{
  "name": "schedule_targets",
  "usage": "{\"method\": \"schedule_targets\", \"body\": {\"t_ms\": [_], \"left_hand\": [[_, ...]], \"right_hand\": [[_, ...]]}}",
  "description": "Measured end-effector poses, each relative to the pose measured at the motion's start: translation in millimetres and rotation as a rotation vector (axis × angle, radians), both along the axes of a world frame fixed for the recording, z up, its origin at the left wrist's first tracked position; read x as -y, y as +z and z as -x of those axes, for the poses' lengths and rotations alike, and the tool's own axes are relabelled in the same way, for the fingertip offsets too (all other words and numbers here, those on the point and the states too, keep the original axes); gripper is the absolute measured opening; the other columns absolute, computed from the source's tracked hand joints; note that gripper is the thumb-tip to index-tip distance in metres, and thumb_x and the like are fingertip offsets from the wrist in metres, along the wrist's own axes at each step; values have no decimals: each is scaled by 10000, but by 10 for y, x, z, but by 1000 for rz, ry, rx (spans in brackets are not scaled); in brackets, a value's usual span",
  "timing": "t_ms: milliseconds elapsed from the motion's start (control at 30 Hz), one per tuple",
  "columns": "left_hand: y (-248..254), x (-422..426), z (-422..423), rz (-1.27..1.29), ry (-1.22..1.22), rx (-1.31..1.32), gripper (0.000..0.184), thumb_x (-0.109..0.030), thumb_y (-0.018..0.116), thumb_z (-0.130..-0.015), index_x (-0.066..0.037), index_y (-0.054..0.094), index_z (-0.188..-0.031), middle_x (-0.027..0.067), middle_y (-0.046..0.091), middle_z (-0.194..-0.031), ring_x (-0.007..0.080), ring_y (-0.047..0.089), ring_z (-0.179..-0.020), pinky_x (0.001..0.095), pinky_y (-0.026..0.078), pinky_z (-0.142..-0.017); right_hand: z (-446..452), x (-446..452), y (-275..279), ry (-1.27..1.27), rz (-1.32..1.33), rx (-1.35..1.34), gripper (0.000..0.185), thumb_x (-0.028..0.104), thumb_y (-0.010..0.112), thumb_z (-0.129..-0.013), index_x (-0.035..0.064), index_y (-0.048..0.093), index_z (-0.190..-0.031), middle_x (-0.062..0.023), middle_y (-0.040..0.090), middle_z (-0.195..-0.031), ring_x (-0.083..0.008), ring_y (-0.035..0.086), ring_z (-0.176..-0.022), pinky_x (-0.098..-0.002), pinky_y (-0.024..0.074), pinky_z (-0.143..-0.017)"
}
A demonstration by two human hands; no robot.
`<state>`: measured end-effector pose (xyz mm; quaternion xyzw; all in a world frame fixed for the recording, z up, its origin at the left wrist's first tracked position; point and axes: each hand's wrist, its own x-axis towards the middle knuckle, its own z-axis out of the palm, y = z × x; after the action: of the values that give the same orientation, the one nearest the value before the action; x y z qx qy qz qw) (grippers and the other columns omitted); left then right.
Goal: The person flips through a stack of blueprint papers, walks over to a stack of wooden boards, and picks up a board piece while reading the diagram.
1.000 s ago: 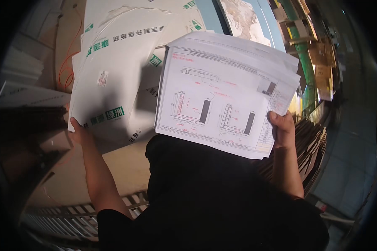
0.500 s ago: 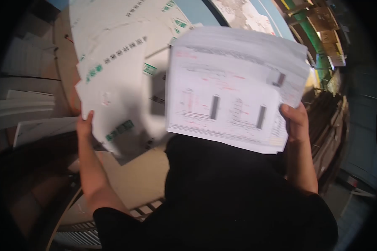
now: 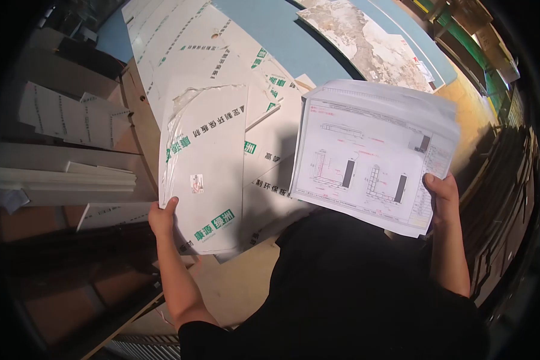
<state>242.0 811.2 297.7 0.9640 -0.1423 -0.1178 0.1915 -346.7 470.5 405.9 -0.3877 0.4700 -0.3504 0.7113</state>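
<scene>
Left of the left hand [image 3: 164,217], white boards [image 3: 66,179] are fading into shadow; that hand is pinching the left edge of a printed panel [image 3: 213,150], its fingers partly hiding; the panel is extending rightward and forward; between the hands, papers [image 3: 366,153] are blocking other panels [image 3: 267,162], their small print blurring; the right hand [image 3: 444,195] is clasping their right edge, fingertips hiding behind.

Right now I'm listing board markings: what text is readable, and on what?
"康源绿洲": board at the left hand
"定制环保板材": same board, upside down
"制环保板": board beneath
Papers, sticker: too small.
Farther boards: mostly unclear.
</scene>
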Motion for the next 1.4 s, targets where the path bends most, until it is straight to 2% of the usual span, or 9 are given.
{"method": "schedule_targets", "body": {"t_ms": [200, 367, 500, 667, 867, 967, 1067, 1200, 1400], "left_hand": [[515, 159, 284, -157, -36, 295, 701, -558, 804, -759, 15, 683, -1144, 234, 726, -1020, 403, 688, -972, 474, 518, -861], [59, -58, 118, -152, -24, 277, 669, -535, 789, -817, 69, 682, -1083, 251, 722, -974, 372, 691, -885, 454, 531, -816], [-761, -321, -243, 323, 112, 33, 603, -459, 785, -883, 128, 672, -968, 184, 718, -923, 248, 634, -800, 413, 529, -766], [-1555, 38, -116, 678, 473, -585, 680, -462, 643, -995, 118, 534, -1333, 201, 622, -1312, 309, 610, -1179, 468, 506, -1025], [-1901, 803, -430, 929, 529, -819, 558, -372, 554, -1058, 38, 477, -1430, 141, 586, -1400, 339, 578, -1261, 486, 488, -1062], [-2090, 982, -754, 857, 482, -799, 510, -360, 586, -1043, 45, 556, -1352, 155, 625, -1347, 329, 615, -1197, 469, 507, -1010], [-1725, 1154, -575, 371, 268, -488, 436, -315, 639, -995, 64, 641, -1210, 162, 694, -1191, 298, 657, -1044, 422, 518, -919], [-1534, 938, 12, 467, 12, 56, 341, -264, 664, -935, 71, 662, -1000, 122, 672, -864, 202, 576, -773, 373, 492, -754], [-1246, 875, 1701, 487, -258, -462, 351, -226, 640, -972, 4, 613, -709, 48, 590, -651, 129, 509, -620, 315, 413, -585]], "right_hand": [[28, 35, -195, 19, 19, 107, 690, 203, 806, -795, -80, 515, -1353, -167, 679, -1211, -253, 700, -1039, -362, 558, -930], [120, -21, -357, -46, 34, 155, 644, 176, 790, -806, -66, 529, -1343, -166, 683, -1206, -256, 700, -1034, -372, 563, -931], [72, -102, -321, -143, 19, 175, 564, 124, 770, -821, -44, 561, -1317, -156, 694, -1190, -246, 707, -1017, -373, 575, -911], [103, -223, -451, -187, 0, 176, 558, 116, 758, -824, -49, 558, -1318, -159, 693, -1191, -251, 712, -1008, -373, 577, -912], [154, -315, -473, -282, 50, 120, 572, 122, 751, -827, -63, 544, -1327, -167, 688, -1195, -263, 705, -1035, -376, 565, -938], [109, -369, -522, -318, 57, 100, 585, 131, 751, -828, -71, 535, -1332, -170, 684, -1203, -269, 697, -1058, -382, 552, -962], [159, -357, -600, -311, 67, 75, 603, 141, 752, -828, -81, 524, -1340, -176, 680, -1211, -277, 693, -1070, -387, 547, -974], [172, -330, -645, -287, -4, 90, 615, 132, 762, -811, -75, 532, -1342, -173, 684, -1207, -277, 693, -1074, -390, 548, -976], [159, -103, -813, -195, -93, 189, 551, 94, 753, -812, -36, 581, -1319, -152, 694, -1201, -278, 693, -1053, -404, 547, -971]]}}
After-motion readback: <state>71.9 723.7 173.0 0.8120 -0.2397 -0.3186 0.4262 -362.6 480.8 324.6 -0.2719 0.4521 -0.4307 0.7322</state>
